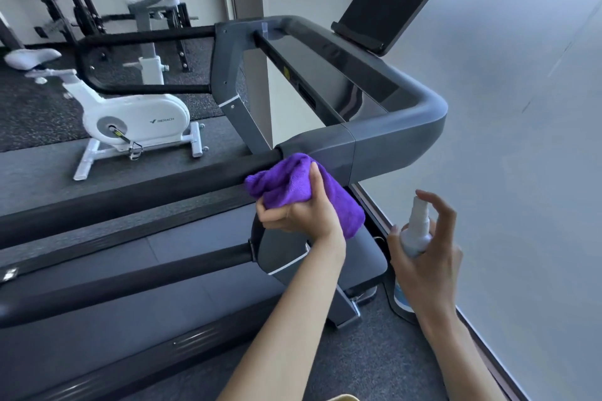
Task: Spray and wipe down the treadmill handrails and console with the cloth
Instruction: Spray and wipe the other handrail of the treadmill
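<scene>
A bunched purple cloth is pressed against the near black handrail of the treadmill, just where the rail meets the grey corner housing. My left hand grips the cloth from below. My right hand holds a small white spray bottle upright to the right of the treadmill, with the index finger raised over the nozzle. The dark console panel runs along the top bar, and a black tablet screen stands tilted at its far end.
A white exercise bike stands on the dark floor mat at the left, beyond the treadmill belt. A black weight rack is at the back left. A frosted glass wall runs close along the right.
</scene>
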Demonstrator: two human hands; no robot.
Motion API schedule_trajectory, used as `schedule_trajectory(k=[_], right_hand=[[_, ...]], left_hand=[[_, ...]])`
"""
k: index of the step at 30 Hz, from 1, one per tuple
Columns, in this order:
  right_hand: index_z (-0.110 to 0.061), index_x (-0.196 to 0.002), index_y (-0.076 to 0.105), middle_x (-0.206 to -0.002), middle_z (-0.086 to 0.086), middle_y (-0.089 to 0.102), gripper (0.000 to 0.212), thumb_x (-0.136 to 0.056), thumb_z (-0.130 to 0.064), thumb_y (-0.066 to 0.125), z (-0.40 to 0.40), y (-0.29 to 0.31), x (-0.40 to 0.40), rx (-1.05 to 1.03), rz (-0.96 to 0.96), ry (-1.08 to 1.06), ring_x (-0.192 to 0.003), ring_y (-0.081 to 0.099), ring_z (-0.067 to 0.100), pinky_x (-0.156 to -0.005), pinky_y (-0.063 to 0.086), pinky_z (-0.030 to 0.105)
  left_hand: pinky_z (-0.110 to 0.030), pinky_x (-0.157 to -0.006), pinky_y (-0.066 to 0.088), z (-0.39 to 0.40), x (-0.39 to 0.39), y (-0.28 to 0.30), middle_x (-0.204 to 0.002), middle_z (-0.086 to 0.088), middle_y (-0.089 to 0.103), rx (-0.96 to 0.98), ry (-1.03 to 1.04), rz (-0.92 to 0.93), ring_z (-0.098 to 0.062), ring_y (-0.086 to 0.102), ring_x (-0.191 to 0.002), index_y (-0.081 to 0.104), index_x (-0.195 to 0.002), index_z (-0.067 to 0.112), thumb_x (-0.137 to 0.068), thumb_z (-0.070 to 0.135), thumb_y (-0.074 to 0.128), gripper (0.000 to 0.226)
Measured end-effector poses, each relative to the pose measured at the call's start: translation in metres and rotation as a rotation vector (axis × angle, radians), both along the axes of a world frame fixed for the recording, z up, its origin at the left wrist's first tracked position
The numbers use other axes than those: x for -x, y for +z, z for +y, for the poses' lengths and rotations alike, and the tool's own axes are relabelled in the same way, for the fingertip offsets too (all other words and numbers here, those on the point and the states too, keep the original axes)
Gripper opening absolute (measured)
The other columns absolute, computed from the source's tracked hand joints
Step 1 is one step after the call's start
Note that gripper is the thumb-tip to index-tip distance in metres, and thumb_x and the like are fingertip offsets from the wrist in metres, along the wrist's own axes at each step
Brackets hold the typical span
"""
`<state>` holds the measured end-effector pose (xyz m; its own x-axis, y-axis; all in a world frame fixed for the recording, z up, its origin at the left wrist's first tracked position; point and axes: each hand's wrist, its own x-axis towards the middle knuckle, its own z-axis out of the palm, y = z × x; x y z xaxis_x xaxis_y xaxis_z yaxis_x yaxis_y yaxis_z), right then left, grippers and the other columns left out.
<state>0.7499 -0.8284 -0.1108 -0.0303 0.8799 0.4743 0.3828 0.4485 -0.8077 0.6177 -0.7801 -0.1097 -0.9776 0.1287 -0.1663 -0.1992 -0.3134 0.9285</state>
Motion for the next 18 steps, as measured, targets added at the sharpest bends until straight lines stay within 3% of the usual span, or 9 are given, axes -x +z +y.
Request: schedule_trajectory(k=[2, 4, 7, 11, 15, 18], right_hand=[[-0.034, -0.12, 0.04, -0.071, 0.006, 0.055, 0.056, -0.083, -0.001, 0.065, 0.001, 0.0, 0.002, -0.003, 0.008, 0.012, -0.053, 0.048, 0.013, -0.045, 0.034, 0.008], [-0.034, -0.119, 0.04, -0.072, 0.009, 0.057, 0.056, -0.082, -0.001, 0.065, 0.004, 0.002, 0.004, -0.016, 0.016, 0.011, -0.056, 0.05, 0.016, -0.045, 0.035, 0.008], [-0.034, -0.119, 0.039, -0.073, 0.01, 0.058, 0.056, -0.082, -0.002, 0.065, 0.007, 0.004, 0.003, -0.027, 0.022, -0.006, -0.062, 0.052, 0.017, -0.049, 0.036, 0.008], [-0.036, -0.12, 0.039, -0.075, 0.009, 0.058, 0.056, -0.082, -0.004, 0.065, 0.008, 0.005, 0.002, -0.016, 0.052, -0.022, -0.058, 0.051, 0.017, -0.048, 0.037, 0.011], [-0.036, -0.119, 0.039, -0.068, 0.01, 0.056, 0.058, -0.082, 0.0, 0.065, 0.008, 0.0, 0.004, -0.031, 0.03, 0.006, -0.053, 0.048, 0.022, -0.044, 0.037, 0.016], [-0.033, -0.118, 0.039, -0.061, 0.01, 0.054, 0.058, -0.081, 0.003, 0.066, 0.007, 0.0, 0.004, -0.038, 0.029, 0.023, -0.056, 0.049, 0.027, -0.042, 0.035, 0.017]], left_hand=[[-0.041, -0.108, 0.038, -0.014, -0.007, 0.0, -0.124, -0.006, 0.03, -0.024, -0.039, 0.108, -0.021, 0.041, -0.118, 0.028, -0.122, 0.016, -0.059, 0.035, 0.09, 0.091], [-0.026, -0.105, 0.039, -0.028, -0.013, 0.012, -0.126, -0.009, 0.037, -0.108, -0.067, 0.363, -0.011, 0.046, -0.115, 0.031, -0.12, 0.012, -0.064, 0.016, 0.09, 0.081], [-0.025, -0.101, 0.036, -0.026, 0.005, 0.044, -0.119, -0.009, 0.043, -0.083, -0.051, 0.77, -0.019, 0.048, -0.111, 0.041, -0.118, 0.005, -0.067, 0.021, 0.088, 0.071], [-0.037, -0.091, 0.042, 0.002, 0.051, 0.055, -0.114, -0.011, 0.056, 0.318, -0.11, 0.898, -0.03, 0.053, -0.105, 0.056, -0.119, 0.007, -0.073, 0.044, 0.078, 0.063], [-0.042, -0.083, 0.043, -0.014, 0.07, 0.05, -0.108, -0.008, 0.057, 0.614, -0.147, 1.107, -0.032, 0.055, -0.099, 0.06, -0.117, 0.016, -0.072, 0.038, 0.075, 0.052], [-0.041, -0.085, 0.041, -0.047, 0.112, 0.06, -0.11, -0.011, 0.056, 0.782, -0.111, 1.098, -0.034, 0.053, -0.103, 0.06, -0.118, 0.018, -0.072, 0.038, 0.077, 0.053]])
